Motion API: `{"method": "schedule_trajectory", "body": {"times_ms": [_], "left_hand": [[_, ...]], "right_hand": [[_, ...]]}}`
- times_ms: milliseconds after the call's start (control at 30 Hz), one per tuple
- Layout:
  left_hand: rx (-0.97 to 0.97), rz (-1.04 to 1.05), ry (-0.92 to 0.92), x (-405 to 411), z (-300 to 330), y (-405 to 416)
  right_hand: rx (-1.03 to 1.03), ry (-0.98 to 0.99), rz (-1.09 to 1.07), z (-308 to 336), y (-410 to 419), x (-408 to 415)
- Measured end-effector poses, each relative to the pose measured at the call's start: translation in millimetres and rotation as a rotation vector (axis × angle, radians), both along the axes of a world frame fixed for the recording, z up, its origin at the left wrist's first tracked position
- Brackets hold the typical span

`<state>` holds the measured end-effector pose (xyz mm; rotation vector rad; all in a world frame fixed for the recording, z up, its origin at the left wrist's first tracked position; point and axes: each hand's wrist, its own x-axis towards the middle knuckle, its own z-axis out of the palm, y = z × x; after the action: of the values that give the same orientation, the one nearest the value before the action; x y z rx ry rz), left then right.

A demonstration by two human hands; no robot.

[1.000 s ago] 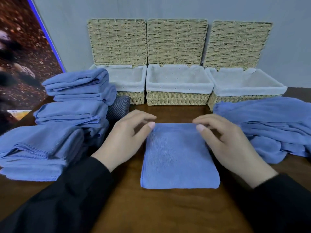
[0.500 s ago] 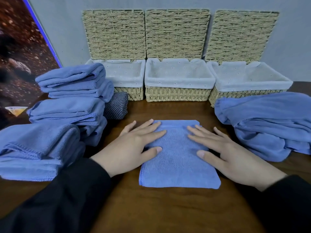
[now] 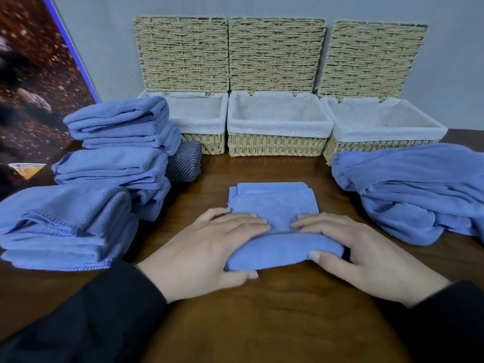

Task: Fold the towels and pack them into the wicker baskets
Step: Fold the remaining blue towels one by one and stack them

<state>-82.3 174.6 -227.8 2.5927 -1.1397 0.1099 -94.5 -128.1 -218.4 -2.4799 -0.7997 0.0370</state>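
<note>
A small blue towel (image 3: 275,205) lies on the wooden table (image 3: 262,323) in front of me, its near part turned up and over into a thick fold. My left hand (image 3: 207,247) grips the left end of that fold, thumb underneath and fingers on top. At the right end my right hand (image 3: 366,255) holds it the same way. Three wicker baskets with white liners stand at the back: left (image 3: 207,145), middle (image 3: 275,146), right (image 3: 366,148). No towels show inside them. Their lids stand open against the wall.
Stacks of folded blue towels (image 3: 115,163) fill the left side, partly hiding the left basket. A dark striped cloth (image 3: 183,163) sits beside them. On the right lies a loose pile of unfolded blue towels (image 3: 408,192). A poster covers the left wall.
Both hands were pressing flat on the towel; they have since slid to its near edge and lifted it forward over the rest, making a fold.
</note>
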Motion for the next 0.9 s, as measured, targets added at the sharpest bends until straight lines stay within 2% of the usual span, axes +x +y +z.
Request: {"method": "schedule_trajectory", "body": {"times_ms": [133,267,333,433,533,600,667,700,767,833,900], "left_hand": [[-0.167,0.099,-0.027,4,1,5],[-0.365,0.302,0.217,-5,11,6],[-0.434,0.339,0.304,-6,19,5],[-0.637,0.371,0.499,0,29,-1],[-0.712,0.471,0.572,18,35,-10],[-0.627,0.546,0.514,33,32,-16],[-0.404,0.619,0.297,43,23,-18],[-0.341,0.613,0.152,43,20,-17],[-0.346,0.434,-0.024,36,19,-14],[-0.269,0.215,-0.020,29,18,-14],[-0.082,0.133,0.085,25,16,-17]], "right_hand": [[-0.098,0.015,-0.012,1,0,-1],[0.179,0.069,-0.150,8,3,-6],[0.294,0.102,-0.183,15,8,-8],[0.376,0.147,-0.241,25,18,-1],[0.337,0.170,-0.365,30,24,21],[0.153,0.106,-0.433,22,23,39],[-0.001,-0.017,-0.487,12,23,50],[-0.007,-0.075,-0.472,8,24,52],[0.009,-0.242,-0.359,2,25,55],[-0.016,-0.432,-0.197,-3,23,55],[0.005,-0.448,-0.073,-5,20,52]]}}
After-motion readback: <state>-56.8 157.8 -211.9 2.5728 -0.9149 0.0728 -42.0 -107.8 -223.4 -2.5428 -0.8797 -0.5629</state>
